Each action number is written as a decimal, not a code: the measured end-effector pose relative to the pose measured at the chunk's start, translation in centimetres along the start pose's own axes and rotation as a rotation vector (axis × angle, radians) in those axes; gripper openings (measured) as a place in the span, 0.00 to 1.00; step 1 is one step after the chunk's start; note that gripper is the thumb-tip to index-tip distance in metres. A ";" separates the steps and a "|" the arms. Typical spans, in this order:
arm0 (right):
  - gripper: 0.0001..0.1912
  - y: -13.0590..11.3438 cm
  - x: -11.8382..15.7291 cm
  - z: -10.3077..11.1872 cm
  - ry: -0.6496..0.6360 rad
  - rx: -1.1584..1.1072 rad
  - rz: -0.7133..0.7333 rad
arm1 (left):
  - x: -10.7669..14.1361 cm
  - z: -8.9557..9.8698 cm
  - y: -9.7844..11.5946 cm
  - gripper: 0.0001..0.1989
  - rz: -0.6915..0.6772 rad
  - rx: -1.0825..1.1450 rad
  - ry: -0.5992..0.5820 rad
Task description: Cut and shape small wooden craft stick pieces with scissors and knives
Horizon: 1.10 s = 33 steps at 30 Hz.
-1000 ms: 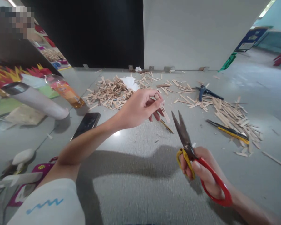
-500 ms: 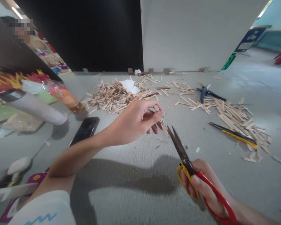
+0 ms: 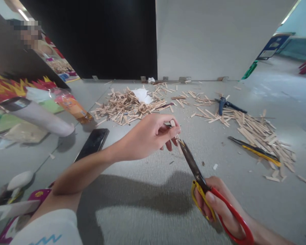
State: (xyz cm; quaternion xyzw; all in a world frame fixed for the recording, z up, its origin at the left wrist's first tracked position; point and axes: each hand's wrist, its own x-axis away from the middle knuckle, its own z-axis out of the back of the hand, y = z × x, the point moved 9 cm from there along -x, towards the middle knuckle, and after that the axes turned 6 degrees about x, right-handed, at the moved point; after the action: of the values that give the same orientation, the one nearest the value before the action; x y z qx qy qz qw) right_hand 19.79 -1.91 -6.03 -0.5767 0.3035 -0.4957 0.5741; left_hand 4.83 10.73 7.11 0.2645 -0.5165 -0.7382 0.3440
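Observation:
Between the thumb and fingers of my left hand (image 3: 153, 137) is a thin pale wooden stick (image 3: 173, 124), its lower end pointing down. My right hand (image 3: 224, 207) grips scissors (image 3: 193, 165) with one red and one yellow handle. The blades look nearly closed, and their tips meet the stick just below my left fingertips. Behind my left hand lies a heap of wooden sticks (image 3: 122, 105) with a crumpled white tissue (image 3: 142, 95) on it. More sticks (image 3: 257, 126) are spread out at the right.
A yellow and black cutter (image 3: 260, 151) and a dark blue tool (image 3: 221, 105) lie at the right. A phone (image 3: 93, 143), a bottle (image 3: 72, 107) and a grey tumbler (image 3: 40, 117) are at the left. Upright panels (image 3: 206, 41) stand behind. A person (image 3: 30, 34) appears far left.
The scissors have moved up and left to the stick, and their blades have come together. My left hand still holds the stick. The whole view has shifted slightly.

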 end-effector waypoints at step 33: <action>0.45 0.4 -0.2 -0.4 0.071 -0.041 -0.248 | -0.5 -1.2 -0.2 0.11 -0.119 -0.163 0.021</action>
State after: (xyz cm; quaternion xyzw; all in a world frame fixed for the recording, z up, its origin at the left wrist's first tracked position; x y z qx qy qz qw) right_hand 19.46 -1.93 -6.48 -0.6035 0.2602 -0.5766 0.4854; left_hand 6.03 10.44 6.58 0.2733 -0.4345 -0.7941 0.3254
